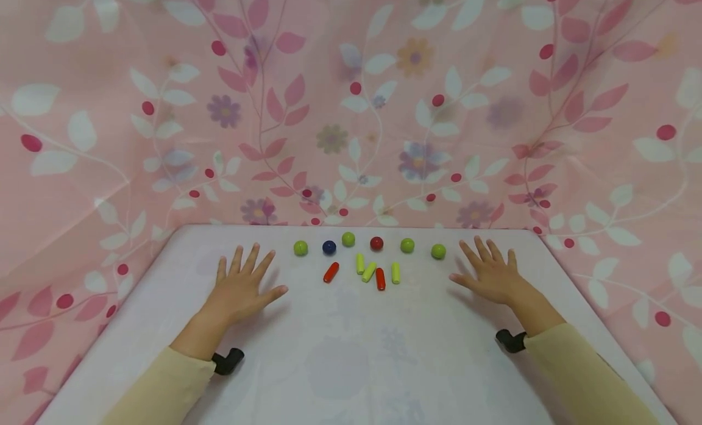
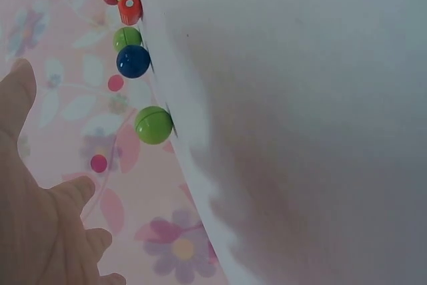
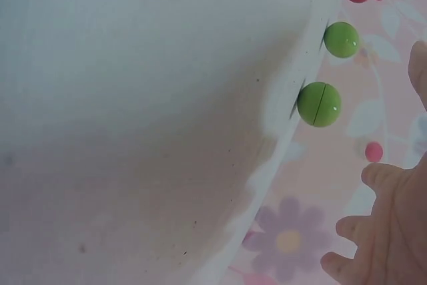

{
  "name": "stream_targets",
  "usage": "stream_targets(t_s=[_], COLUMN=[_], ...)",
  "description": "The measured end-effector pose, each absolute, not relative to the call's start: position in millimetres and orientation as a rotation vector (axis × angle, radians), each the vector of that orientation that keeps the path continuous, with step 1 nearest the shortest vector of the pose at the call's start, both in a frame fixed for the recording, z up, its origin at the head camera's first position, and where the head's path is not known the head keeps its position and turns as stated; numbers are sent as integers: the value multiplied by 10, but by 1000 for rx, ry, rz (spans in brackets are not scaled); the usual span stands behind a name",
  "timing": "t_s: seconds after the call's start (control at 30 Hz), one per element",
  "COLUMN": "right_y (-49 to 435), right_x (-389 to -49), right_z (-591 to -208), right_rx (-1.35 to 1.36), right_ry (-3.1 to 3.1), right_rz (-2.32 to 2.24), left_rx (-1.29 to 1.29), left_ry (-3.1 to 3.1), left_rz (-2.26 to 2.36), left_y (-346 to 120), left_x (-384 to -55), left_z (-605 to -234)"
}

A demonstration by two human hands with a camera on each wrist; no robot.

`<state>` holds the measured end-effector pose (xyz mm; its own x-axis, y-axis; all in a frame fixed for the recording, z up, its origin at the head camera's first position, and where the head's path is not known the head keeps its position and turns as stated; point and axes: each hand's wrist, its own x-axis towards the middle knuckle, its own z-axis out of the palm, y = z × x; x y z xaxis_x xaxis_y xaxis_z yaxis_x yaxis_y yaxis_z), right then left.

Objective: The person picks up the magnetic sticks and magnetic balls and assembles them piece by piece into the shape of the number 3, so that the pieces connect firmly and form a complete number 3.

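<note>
My left hand (image 1: 241,292) is spread with straight fingers over the left part of the white table, holding nothing. On the right side my right hand (image 1: 493,278) is spread the same way, also holding nothing. Between them, toward the back, is a row of small balls: a green ball (image 1: 300,248) nearest the left hand, a dark blue ball (image 1: 329,247), a red ball (image 1: 376,243) and more green ones, with a green ball (image 1: 438,251) nearest the right hand. In front lie short sticks, such as a red stick (image 1: 331,272) and a yellow-green stick (image 1: 396,272).
The white table (image 1: 340,364) has rounded back corners. A pink floral cloth (image 1: 351,108) hangs behind it and along both sides. A black piece (image 1: 228,361) shows at the left wrist and another black piece (image 1: 510,340) at the right wrist.
</note>
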<state>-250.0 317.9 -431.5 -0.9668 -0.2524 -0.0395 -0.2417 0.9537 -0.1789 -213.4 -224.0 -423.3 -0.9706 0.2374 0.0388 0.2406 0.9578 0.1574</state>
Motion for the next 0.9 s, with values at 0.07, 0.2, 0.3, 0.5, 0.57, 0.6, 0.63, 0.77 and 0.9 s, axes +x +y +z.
stream_targets(t_s=[0.07,0.2,0.3,0.5,0.57,0.6,0.63,0.77,0.9], right_y=[3168,3082,3033,2963,2948,2943,2943,2957,2984], right_x=[-2516,-2520,-2546,-2568,-2573,-2579,-2585,-2620,-2669], right_z=[-4326,-4262,-4240,-4217,-4216,-4220,-4227,-4271,-4320], right_rx=[-389,-400,-392,-386,-393,-398,-401,-409,-402], right_ry=[3048,3033,3016,2993,2987,2985,2984,2988,2977], right_rz=[-279,-324,-315,-302,-308,-317,-323,-329,-320], left_rx=[-379,-387,-399,-432,-445,-451,-457,-483,-507], left_ry=[-3088,-3092,-3094,-3096,-3103,-3110,-3117,-3132,-3138], left_rz=[-254,-266,-271,-297,-305,-303,-297,-322,-367], left_y=[-2211,-2152,-2096,-1964,-1933,-1920,-1910,-1872,-1830], left_x=[-2163,-2200,-2219,-2261,-2280,-2290,-2305,-2359,-2405], left_z=[-4259,-4293,-4308,-4315,-4325,-4333,-4343,-4363,-4366])
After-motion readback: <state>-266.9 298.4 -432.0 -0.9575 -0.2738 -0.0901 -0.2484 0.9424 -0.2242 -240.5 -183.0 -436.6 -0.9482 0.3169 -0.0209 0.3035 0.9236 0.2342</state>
